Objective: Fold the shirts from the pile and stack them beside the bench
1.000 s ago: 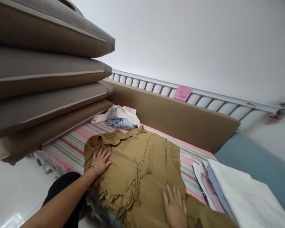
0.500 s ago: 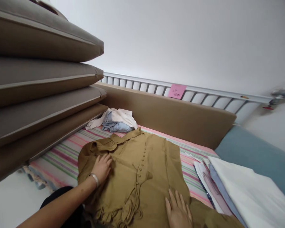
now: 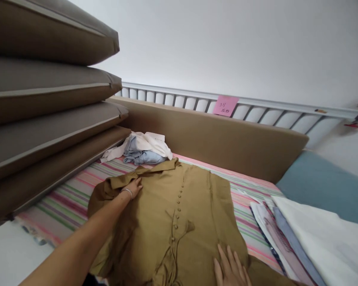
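A mustard-brown blouse (image 3: 155,214) lies spread, front up, over a striped sheet, with a row of small buttons and a tie cord down its front. My left hand (image 3: 134,187), a bracelet on its wrist, rests on the blouse near the folded sleeve and shoulder at the left, fingers reaching forward over the cloth. My right hand (image 3: 231,268) lies flat on the blouse's lower right part with its fingers spread; the picture's bottom edge cuts off the palm.
A striped sheet (image 3: 68,200) covers the bed. Thick brown cushions (image 3: 53,107) are stacked at the left. Crumpled white and blue clothes (image 3: 147,149) lie behind the blouse, and folded clothes (image 3: 319,234) at the right. A brown panel (image 3: 214,139) leans before a radiator bearing a pink note (image 3: 226,105).
My left hand has slid forward across the blouse toward its shoulder, drawing in its fingers partway. My right hand stays flat on the cloth. The camera view has shifted.
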`<state>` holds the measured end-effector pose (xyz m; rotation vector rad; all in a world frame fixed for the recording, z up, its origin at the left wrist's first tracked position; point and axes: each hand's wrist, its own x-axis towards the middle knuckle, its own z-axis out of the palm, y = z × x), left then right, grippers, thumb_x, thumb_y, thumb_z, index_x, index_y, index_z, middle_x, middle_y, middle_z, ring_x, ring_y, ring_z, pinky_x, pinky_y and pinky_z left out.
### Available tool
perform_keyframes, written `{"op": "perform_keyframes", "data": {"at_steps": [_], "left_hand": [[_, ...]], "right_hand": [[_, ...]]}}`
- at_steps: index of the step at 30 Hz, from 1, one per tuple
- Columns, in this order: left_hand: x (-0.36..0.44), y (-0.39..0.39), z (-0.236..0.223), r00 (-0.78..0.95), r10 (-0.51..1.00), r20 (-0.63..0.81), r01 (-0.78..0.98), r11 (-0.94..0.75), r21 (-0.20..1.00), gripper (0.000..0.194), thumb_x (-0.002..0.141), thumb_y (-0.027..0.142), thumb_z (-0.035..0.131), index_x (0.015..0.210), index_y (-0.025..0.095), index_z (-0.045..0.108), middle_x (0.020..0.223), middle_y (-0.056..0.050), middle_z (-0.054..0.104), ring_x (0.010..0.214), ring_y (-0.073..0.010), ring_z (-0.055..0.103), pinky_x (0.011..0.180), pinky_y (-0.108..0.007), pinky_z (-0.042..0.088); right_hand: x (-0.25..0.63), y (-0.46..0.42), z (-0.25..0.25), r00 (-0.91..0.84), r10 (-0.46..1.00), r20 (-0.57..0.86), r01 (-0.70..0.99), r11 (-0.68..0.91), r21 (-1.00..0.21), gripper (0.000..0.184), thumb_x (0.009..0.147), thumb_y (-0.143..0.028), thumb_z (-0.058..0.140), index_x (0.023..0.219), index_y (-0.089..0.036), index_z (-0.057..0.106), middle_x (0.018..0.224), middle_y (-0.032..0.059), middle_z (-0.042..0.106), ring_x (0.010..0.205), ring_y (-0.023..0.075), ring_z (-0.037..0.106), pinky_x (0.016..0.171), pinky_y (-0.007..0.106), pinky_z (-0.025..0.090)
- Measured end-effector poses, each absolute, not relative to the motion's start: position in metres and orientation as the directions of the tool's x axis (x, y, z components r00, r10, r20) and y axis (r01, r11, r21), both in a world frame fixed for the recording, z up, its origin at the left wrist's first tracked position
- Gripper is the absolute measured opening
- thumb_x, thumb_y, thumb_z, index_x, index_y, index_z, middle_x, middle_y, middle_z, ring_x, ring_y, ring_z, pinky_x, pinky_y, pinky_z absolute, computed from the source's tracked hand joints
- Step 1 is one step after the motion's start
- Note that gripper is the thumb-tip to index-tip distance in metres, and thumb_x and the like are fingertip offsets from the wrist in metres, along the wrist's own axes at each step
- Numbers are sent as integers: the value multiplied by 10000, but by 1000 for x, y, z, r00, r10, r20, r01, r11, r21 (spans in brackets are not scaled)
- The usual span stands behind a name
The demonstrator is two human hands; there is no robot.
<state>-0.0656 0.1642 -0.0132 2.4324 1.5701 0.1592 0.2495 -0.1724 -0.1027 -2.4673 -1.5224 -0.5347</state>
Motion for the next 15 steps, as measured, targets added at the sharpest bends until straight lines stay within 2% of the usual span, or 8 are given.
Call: {"op": "perform_keyframes", "data": {"at_steps": [3,6,8,12,15], "left_hand": [[-61,166,-9,376,926,28,905,-373,203,525,831,305,470,1327,157,384,1458,-157,239,1331,-316,220,1041,-534,194],[-48,151,-17,501,863,61,848,-504,166,496,850,405,436,1321,256,393,1464,-67,262,1363,-277,118,1065,-547,80],[-42,144,-24,571,821,7,810,-565,158,508,856,476,396,1332,301,373,1467,-21,261,1359,-252,146,1076,-511,104],[-35,134,-20,526,844,-105,845,-504,177,520,874,447,368,1349,237,362,1476,-77,226,1305,-246,301,1036,-427,262],[-31,103,-13,570,821,-20,810,-557,184,518,877,458,351,1351,250,354,1478,-75,220,1344,-272,197,1034,-508,214]], "right_hand": [[248,-173,-102,387,824,415,897,-440,38,578,816,-483,258,1230,-186,531,1297,99,498,1205,288,441,921,449,421],[243,-174,-95,398,819,413,895,-445,19,566,823,-475,263,1242,-192,518,1311,95,485,1227,283,415,939,450,403],[238,-175,-87,414,824,386,894,-449,1,555,826,-470,282,1255,-196,502,1331,93,464,1251,275,381,968,448,375],[224,-174,-66,469,829,306,876,-481,-40,523,834,-435,326,1271,-193,480,1358,100,431,1287,252,327,1031,425,301],[217,-174,-55,508,820,263,858,-507,-76,496,849,-405,331,1276,-197,473,1372,103,410,1299,248,305,1053,423,259]]}}
